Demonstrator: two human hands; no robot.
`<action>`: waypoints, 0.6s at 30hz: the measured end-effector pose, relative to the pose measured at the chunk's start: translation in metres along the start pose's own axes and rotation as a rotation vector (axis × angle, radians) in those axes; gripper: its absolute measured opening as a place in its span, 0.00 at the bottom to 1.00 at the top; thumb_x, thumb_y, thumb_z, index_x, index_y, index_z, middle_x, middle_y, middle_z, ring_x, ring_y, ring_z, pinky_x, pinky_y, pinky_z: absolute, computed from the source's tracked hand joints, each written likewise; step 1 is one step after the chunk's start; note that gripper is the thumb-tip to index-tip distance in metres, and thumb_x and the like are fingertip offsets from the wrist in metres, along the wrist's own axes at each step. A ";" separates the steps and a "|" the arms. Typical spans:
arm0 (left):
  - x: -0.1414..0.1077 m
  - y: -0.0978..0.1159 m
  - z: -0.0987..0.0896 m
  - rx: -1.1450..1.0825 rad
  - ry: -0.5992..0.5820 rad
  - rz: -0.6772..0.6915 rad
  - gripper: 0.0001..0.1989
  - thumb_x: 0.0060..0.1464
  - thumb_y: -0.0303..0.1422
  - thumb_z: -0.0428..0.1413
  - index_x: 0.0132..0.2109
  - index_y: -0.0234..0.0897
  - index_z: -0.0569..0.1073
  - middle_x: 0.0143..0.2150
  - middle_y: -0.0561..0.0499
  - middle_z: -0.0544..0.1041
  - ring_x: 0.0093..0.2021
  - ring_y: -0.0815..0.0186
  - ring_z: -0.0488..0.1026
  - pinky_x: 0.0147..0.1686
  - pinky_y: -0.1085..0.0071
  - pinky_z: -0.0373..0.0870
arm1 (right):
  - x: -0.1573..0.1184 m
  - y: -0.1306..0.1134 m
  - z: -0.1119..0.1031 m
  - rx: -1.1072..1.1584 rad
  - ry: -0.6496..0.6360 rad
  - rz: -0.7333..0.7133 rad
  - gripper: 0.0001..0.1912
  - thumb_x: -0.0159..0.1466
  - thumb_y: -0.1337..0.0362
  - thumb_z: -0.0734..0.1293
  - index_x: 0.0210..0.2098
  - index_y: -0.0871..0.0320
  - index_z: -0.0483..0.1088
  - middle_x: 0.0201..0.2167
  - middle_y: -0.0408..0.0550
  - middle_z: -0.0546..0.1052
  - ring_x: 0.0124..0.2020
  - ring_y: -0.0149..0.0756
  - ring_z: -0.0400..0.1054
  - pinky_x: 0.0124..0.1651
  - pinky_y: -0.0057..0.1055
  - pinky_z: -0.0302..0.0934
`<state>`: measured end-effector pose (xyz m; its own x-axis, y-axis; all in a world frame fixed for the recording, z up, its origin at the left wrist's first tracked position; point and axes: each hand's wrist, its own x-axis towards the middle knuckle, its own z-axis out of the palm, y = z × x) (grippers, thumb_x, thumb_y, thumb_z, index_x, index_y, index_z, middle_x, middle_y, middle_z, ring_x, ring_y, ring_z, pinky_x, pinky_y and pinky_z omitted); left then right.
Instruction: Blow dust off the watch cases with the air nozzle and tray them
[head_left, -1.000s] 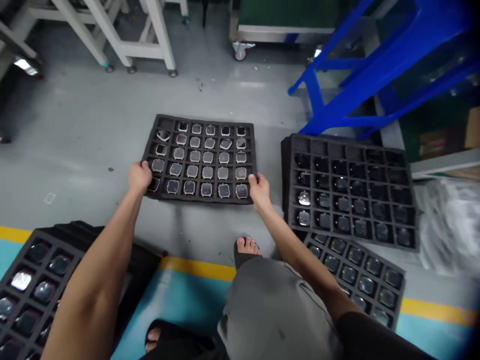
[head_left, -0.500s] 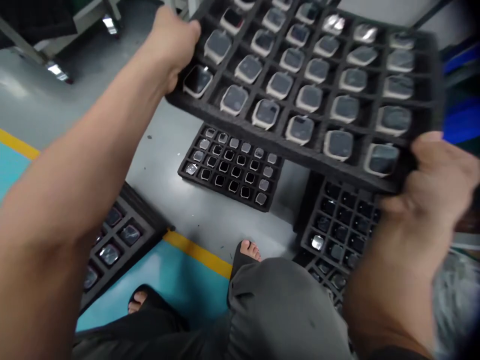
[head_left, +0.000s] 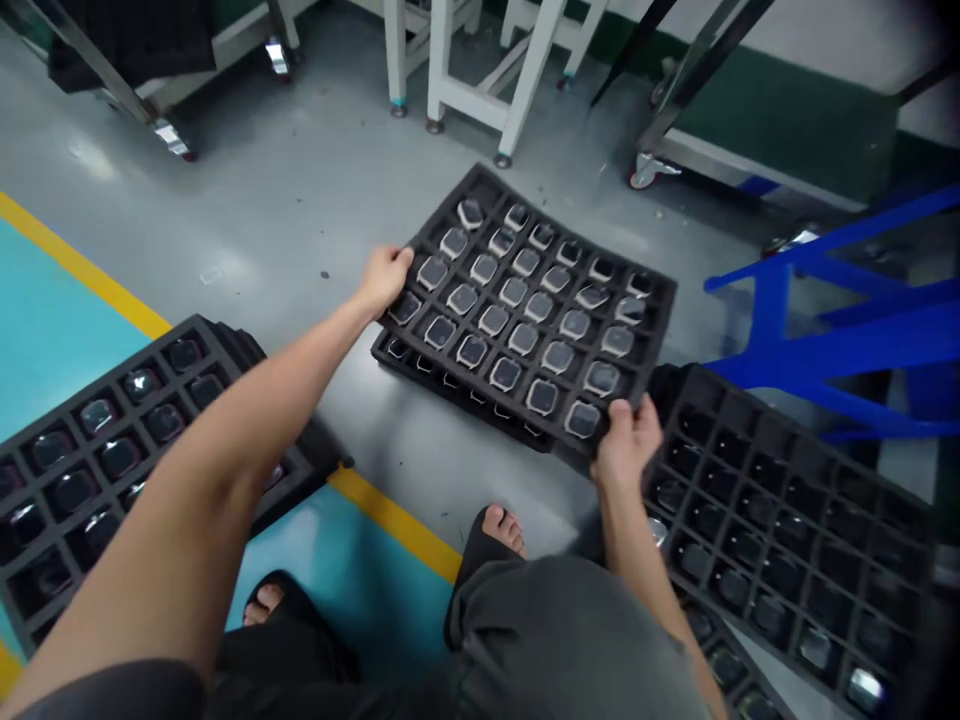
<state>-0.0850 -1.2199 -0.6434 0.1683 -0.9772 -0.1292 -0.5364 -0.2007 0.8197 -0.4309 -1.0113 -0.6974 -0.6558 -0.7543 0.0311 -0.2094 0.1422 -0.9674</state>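
Note:
Between my hands is a black foam tray [head_left: 491,384] divided into square cells, most holding a watch case [head_left: 541,396] with a pale rim and dark glass. My left hand [head_left: 386,278] is closed on its left edge. My right hand [head_left: 628,440] grips the near right corner, thumb on top. The tray sags a little in the middle. Below it lies another black tray [head_left: 480,412] of similar watch cases on the floor, mostly covered by the held one. Whether the two touch, I cannot tell.
A stack of black trays [head_left: 225,350] with watch cases is at left. More trays [head_left: 787,520] stand at right beside a blue metal frame [head_left: 795,330]. White table legs [head_left: 480,100] and wheeled carts [head_left: 169,135] stand behind. A yellow line [head_left: 397,515] crosses the floor.
Both hands have lowered the held tray away from me, over the tray on the floor, which it now largely hides. My view has shifted to the right side and farther back.

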 end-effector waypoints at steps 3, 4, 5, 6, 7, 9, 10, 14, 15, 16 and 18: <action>-0.011 -0.045 0.014 0.015 -0.012 -0.105 0.15 0.68 0.37 0.50 0.39 0.32 0.77 0.45 0.43 0.82 0.51 0.55 0.78 0.54 0.58 0.74 | -0.015 0.043 0.018 -0.097 -0.035 0.026 0.36 0.61 0.42 0.61 0.58 0.62 0.69 0.53 0.60 0.77 0.53 0.48 0.72 0.60 0.51 0.65; -0.012 -0.057 0.018 0.024 -0.023 -0.139 0.14 0.68 0.38 0.52 0.42 0.32 0.77 0.47 0.43 0.81 0.52 0.55 0.78 0.55 0.56 0.74 | -0.018 0.054 0.021 -0.111 -0.042 0.044 0.37 0.61 0.41 0.61 0.59 0.62 0.69 0.54 0.61 0.76 0.54 0.49 0.72 0.61 0.51 0.64; -0.012 -0.067 0.021 0.031 -0.034 -0.176 0.14 0.68 0.39 0.53 0.46 0.33 0.77 0.49 0.43 0.80 0.52 0.55 0.77 0.55 0.55 0.74 | -0.019 0.062 0.023 -0.128 -0.053 0.062 0.38 0.61 0.41 0.61 0.59 0.62 0.69 0.55 0.61 0.76 0.55 0.49 0.71 0.63 0.51 0.63; -0.011 -0.075 0.024 0.037 -0.047 -0.213 0.14 0.68 0.40 0.55 0.50 0.33 0.77 0.52 0.43 0.79 0.52 0.56 0.77 0.54 0.54 0.74 | -0.019 0.070 0.023 -0.147 -0.061 0.083 0.38 0.60 0.40 0.61 0.59 0.62 0.70 0.56 0.62 0.75 0.57 0.50 0.70 0.64 0.52 0.61; -0.009 -0.081 0.026 0.040 -0.061 -0.249 0.16 0.67 0.41 0.57 0.53 0.34 0.76 0.54 0.43 0.78 0.52 0.57 0.76 0.54 0.53 0.75 | -0.017 0.076 0.023 -0.166 -0.064 0.107 0.38 0.60 0.40 0.62 0.58 0.62 0.70 0.57 0.63 0.75 0.59 0.52 0.69 0.66 0.54 0.59; -0.004 -0.088 0.028 0.034 -0.091 -0.318 0.18 0.66 0.42 0.58 0.56 0.35 0.74 0.56 0.42 0.76 0.53 0.57 0.76 0.53 0.52 0.75 | -0.008 0.085 0.023 -0.192 -0.059 0.164 0.38 0.58 0.40 0.65 0.57 0.63 0.71 0.60 0.65 0.73 0.62 0.54 0.66 0.68 0.56 0.56; -0.002 -0.089 0.028 0.023 -0.107 -0.351 0.19 0.66 0.42 0.58 0.57 0.35 0.74 0.57 0.42 0.76 0.53 0.57 0.76 0.54 0.52 0.75 | -0.003 0.088 0.023 -0.195 -0.058 0.199 0.37 0.58 0.41 0.66 0.56 0.62 0.71 0.60 0.64 0.73 0.62 0.55 0.66 0.68 0.56 0.56; 0.006 -0.083 0.029 -0.076 -0.227 -0.489 0.25 0.69 0.50 0.49 0.49 0.33 0.78 0.47 0.41 0.82 0.46 0.56 0.80 0.49 0.55 0.78 | 0.019 0.096 0.034 -0.150 -0.125 0.349 0.30 0.64 0.41 0.60 0.47 0.60 0.75 0.47 0.58 0.81 0.52 0.51 0.74 0.58 0.53 0.69; 0.007 -0.081 0.029 -0.100 -0.264 -0.524 0.27 0.69 0.52 0.46 0.46 0.33 0.79 0.44 0.40 0.84 0.44 0.55 0.81 0.46 0.56 0.78 | 0.022 0.097 0.037 -0.136 -0.145 0.377 0.29 0.65 0.42 0.59 0.46 0.60 0.75 0.43 0.57 0.82 0.49 0.50 0.76 0.55 0.52 0.72; 0.008 -0.079 0.029 -0.117 -0.291 -0.552 0.29 0.69 0.52 0.44 0.44 0.34 0.79 0.41 0.39 0.84 0.43 0.53 0.82 0.43 0.56 0.79 | 0.023 0.097 0.040 -0.126 -0.156 0.395 0.29 0.66 0.42 0.58 0.46 0.60 0.75 0.42 0.57 0.82 0.47 0.49 0.77 0.53 0.51 0.73; 0.010 -0.077 0.030 -0.137 -0.333 -0.599 0.30 0.69 0.53 0.41 0.41 0.36 0.80 0.39 0.38 0.85 0.41 0.50 0.82 0.39 0.56 0.79 | 0.023 0.096 0.041 -0.114 -0.167 0.411 0.29 0.67 0.43 0.58 0.48 0.60 0.74 0.43 0.57 0.82 0.45 0.48 0.78 0.52 0.49 0.74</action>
<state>-0.0666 -1.2163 -0.7240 0.1283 -0.6742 -0.7273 -0.3174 -0.7227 0.6140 -0.4362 -1.0415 -0.8003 -0.5774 -0.7121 -0.3993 -0.0407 0.5136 -0.8570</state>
